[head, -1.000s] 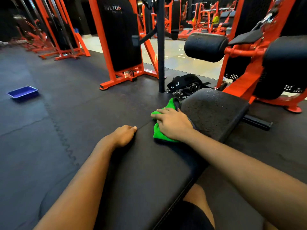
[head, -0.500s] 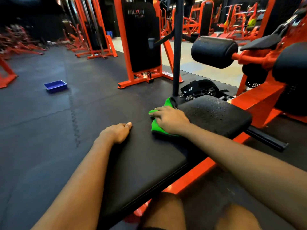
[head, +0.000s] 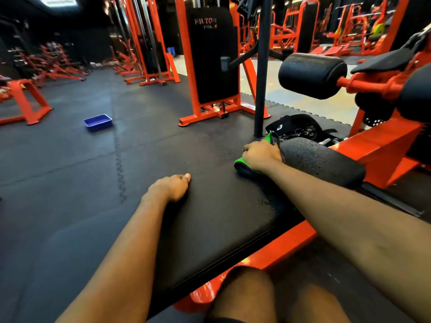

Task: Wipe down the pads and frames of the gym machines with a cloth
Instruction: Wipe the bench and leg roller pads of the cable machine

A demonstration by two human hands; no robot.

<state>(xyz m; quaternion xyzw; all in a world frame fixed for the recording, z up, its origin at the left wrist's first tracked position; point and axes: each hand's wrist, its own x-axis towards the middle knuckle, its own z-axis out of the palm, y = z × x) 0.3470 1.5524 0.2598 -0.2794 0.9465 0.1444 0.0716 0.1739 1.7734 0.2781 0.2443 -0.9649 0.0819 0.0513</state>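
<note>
A long black bench pad (head: 219, 220) on an orange frame (head: 296, 241) stretches away from me. My right hand (head: 261, 155) grips a green cloth (head: 240, 163) at the far end of this pad, where it meets a second black pad (head: 321, 159) speckled with droplets. A green corner of the cloth sticks up beyond my knuckles. My left hand (head: 171, 187) rests on the pad's left edge with fingers curled under and thumb along the top, holding nothing.
A black vertical post (head: 262, 73) rises just beyond the cloth. A black strap bundle (head: 296, 127) lies on the floor behind it. A black roller pad (head: 312, 74) and orange machine frames stand right and ahead. A blue tray (head: 98, 122) sits on the rubber floor at left.
My right hand has slid the cloth farther along the pad, toward the droplet-speckled pad, its fingers now curled over the cloth. My view has dropped lower; the left hand stays on the edge.
</note>
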